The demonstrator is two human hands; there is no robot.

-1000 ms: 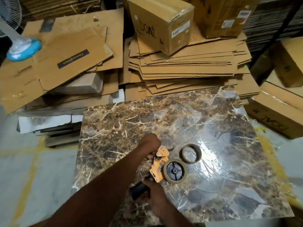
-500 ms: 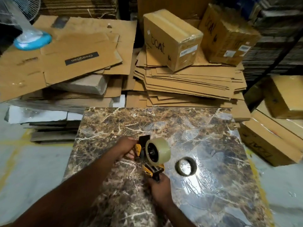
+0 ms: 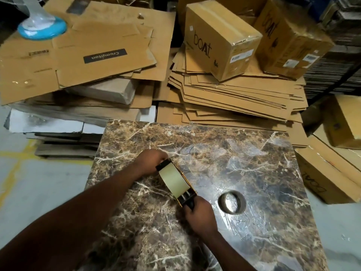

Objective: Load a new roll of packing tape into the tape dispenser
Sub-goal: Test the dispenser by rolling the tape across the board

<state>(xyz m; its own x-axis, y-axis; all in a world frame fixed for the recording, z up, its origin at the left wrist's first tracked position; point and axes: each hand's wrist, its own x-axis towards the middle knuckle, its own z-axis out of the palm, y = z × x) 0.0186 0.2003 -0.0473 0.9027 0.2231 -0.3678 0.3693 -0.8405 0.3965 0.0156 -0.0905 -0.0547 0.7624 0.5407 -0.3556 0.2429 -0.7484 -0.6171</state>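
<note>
The right hand (image 3: 201, 217) has its fingers wrapped round the handle of the tape dispenser (image 3: 186, 199); the left hand (image 3: 151, 160) fingers pinch its far end. The new tape roll (image 3: 173, 179) sits on the dispenser, held above the marble table (image 3: 254, 163). The empty core (image 3: 232, 202) lies nearby. If the roll isn't fully seated, it may slip off once tilted.

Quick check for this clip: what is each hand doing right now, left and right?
Left hand: closed on the far end of the tape dispenser, by the tape roll.
Right hand: grip closed around the dispenser's handle.
</note>
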